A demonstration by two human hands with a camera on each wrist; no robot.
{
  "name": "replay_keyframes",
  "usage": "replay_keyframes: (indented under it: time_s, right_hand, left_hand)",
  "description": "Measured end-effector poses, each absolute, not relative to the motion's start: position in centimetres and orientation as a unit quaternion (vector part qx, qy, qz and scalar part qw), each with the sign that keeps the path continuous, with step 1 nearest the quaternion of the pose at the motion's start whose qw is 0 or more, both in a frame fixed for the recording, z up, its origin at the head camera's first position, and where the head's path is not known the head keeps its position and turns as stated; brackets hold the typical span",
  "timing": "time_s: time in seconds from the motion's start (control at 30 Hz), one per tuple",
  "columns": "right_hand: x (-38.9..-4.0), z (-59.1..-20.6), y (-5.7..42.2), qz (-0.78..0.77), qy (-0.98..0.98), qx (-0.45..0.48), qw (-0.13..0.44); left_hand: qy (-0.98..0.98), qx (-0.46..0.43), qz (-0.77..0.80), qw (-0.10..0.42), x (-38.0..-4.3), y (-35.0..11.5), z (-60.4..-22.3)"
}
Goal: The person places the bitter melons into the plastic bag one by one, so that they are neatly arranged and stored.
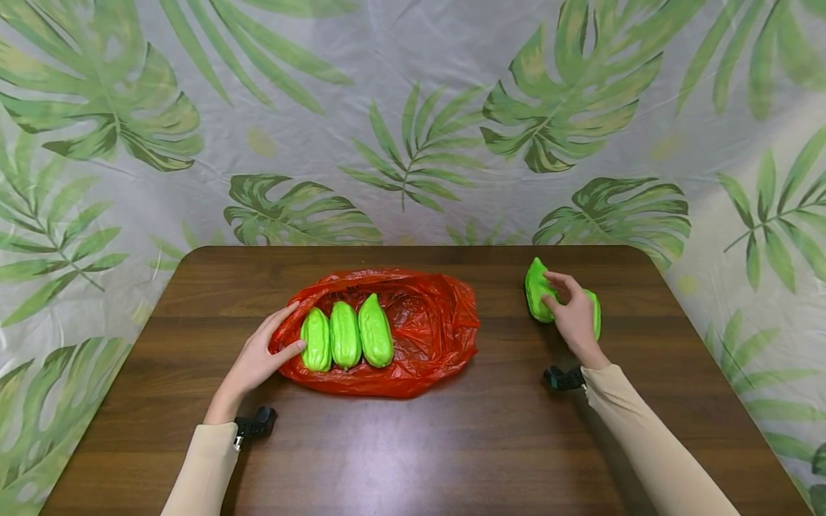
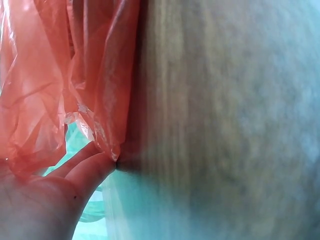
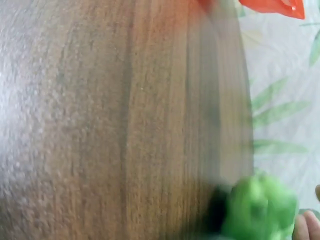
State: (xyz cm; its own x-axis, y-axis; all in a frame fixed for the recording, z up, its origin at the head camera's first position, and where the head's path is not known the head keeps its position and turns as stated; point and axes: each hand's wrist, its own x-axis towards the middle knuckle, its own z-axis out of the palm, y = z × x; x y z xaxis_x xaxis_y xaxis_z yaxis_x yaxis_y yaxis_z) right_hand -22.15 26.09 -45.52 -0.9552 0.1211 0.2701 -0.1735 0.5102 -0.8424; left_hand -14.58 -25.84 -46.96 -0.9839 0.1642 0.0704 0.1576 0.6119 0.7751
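Observation:
A red plastic bag (image 1: 413, 376) lies with its mouth spread on the brown table. Inside it sit three bright green, lumpy bitter melons (image 1: 346, 335), side by side at its left. My left hand (image 1: 261, 351) holds the bag's left rim, thumb over the edge and fingers along the outside; the left wrist view shows the thin film (image 2: 100, 90) against the fingers. On the right, my right hand (image 1: 576, 315) has its thumb and fingers curled about another bitter melon (image 1: 537, 294), blurred in the right wrist view. One more melon (image 1: 596, 315) is partly hidden behind that hand.
The wooden table (image 1: 400, 459) ends at a rounded far edge, with a leaf-patterned cloth (image 1: 413, 129) hanging behind it. A stretch of tabletop separates the bag from the melons at the right. Black straps (image 1: 257, 423) sit on both wrists.

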Motion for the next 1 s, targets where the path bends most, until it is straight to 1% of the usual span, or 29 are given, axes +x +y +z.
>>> replay_keyframes:
  time_s: [0.23, 0.37, 0.63, 0.87, 1.0]
  right_hand:
    - [-22.30, -46.02, 25.59, 0.448, -0.880, 0.025, 0.156]
    - [-22.39, -46.11, 25.52, 0.447, -0.880, 0.030, 0.157]
    - [-22.72, -46.03, 25.45, 0.452, -0.875, -0.010, 0.175]
    - [-22.48, -45.98, 25.32, 0.454, -0.877, 0.006, 0.155]
    - [-22.33, -46.09, 25.07, 0.456, -0.876, 0.025, 0.155]
  left_hand:
    - [0.898, 0.082, 0.432, 0.011, -14.53, -25.90, -46.96]
    - [0.899, 0.080, 0.431, 0.014, -14.55, -25.89, -46.98]
    - [0.899, 0.087, 0.429, 0.012, -14.61, -25.83, -46.97]
    - [0.898, 0.083, 0.431, 0.017, -14.51, -25.78, -46.78]
    - [0.898, 0.079, 0.432, 0.019, -14.41, -25.79, -46.70]
